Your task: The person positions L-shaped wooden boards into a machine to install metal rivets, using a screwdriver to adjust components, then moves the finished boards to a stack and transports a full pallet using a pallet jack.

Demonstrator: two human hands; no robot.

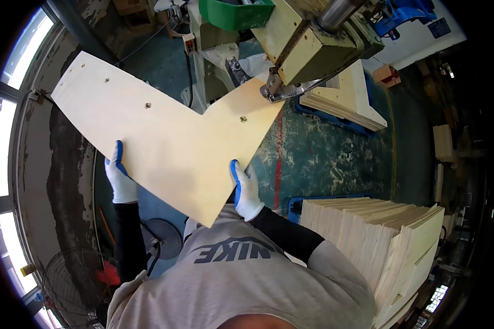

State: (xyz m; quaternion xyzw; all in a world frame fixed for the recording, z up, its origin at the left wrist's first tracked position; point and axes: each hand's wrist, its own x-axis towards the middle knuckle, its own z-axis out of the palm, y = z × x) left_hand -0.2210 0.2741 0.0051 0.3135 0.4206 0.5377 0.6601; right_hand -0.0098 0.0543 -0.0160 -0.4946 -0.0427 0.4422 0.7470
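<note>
In the head view, a pale, V-shaped wooden panel (170,134) is held out in front of the body by 2 gloved hands. The far end of its right arm is placed beneath the nose of a green machine head (324,55); whether the face is touched by the tool cannot be told. Small metal fittings (147,105) are seen along the left arm, and 1 more is set in the right arm.

The step in hand is judged to be the lining up of the panel under the tool, perhaps for another fitting. For the next move, a level, steady hold and a small sideways adjustment would seem to be called for.

The panel's near left edge is pinched by the left hand (121,178), its thumb laid on the upper face and its fingers mostly hidden. The near right edge is gripped likewise by the right hand (248,192), close to the pointed near corner. Most of the panel is thus extended beyond the grip, with the notch pointed away from the body.

Similar panels are stacked beyond the machine (340,101) and, at the lower right, in a larger stack (357,230).
</note>
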